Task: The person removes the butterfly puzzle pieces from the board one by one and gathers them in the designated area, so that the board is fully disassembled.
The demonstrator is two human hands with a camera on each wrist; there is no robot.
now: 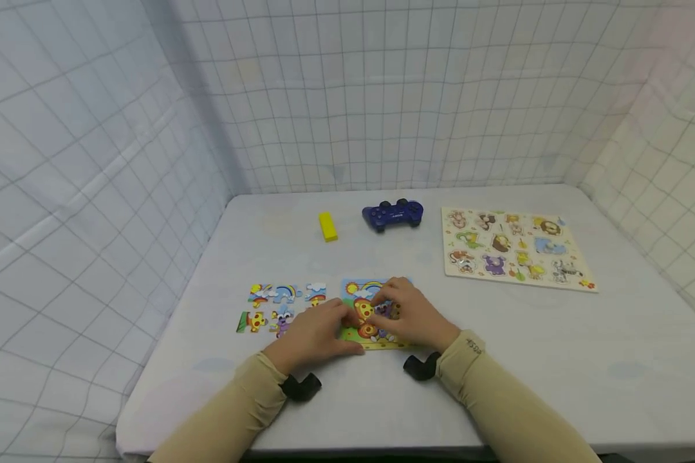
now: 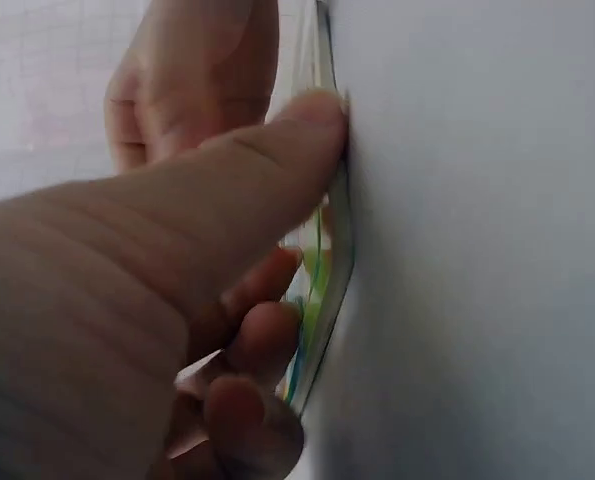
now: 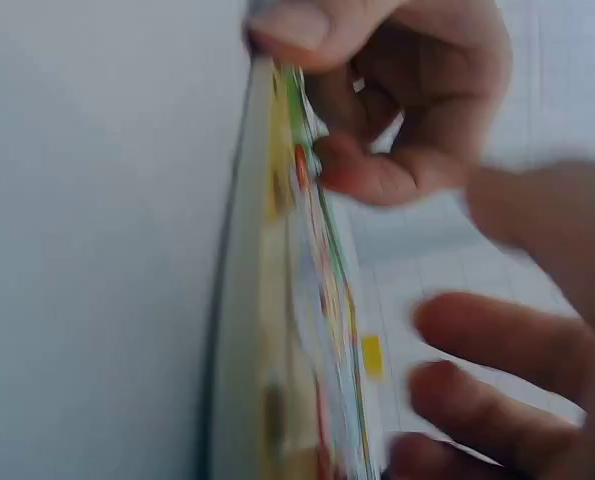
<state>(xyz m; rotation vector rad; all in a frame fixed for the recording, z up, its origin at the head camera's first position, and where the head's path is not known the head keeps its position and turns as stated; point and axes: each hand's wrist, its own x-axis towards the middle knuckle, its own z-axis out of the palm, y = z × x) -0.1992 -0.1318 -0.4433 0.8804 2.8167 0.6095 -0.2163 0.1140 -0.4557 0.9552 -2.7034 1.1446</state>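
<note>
A small cartoon jigsaw puzzle board (image 1: 376, 346) lies on the table under both hands. My left hand (image 1: 318, 334) holds it at the near left corner. In the left wrist view the thumb (image 2: 307, 120) presses on the board's edge (image 2: 339, 230), with the other fingers curled along its side. Over the right part of the board hovers my right hand (image 1: 414, 315), its fingers bent and spread apart. The right wrist view shows these fingers (image 3: 507, 345) off the surface, nothing visible between them. Loose jigsaw pieces (image 1: 282, 318) lie left of the board, some partly behind the left hand.
Farther back are a yellow block (image 1: 327, 226) and a dark blue game controller (image 1: 394, 215). A wooden animal peg puzzle (image 1: 518, 249) lies at the back right of the white table (image 1: 556, 360). Grid-patterned cloth (image 1: 347, 96) surrounds the table at the back and sides.
</note>
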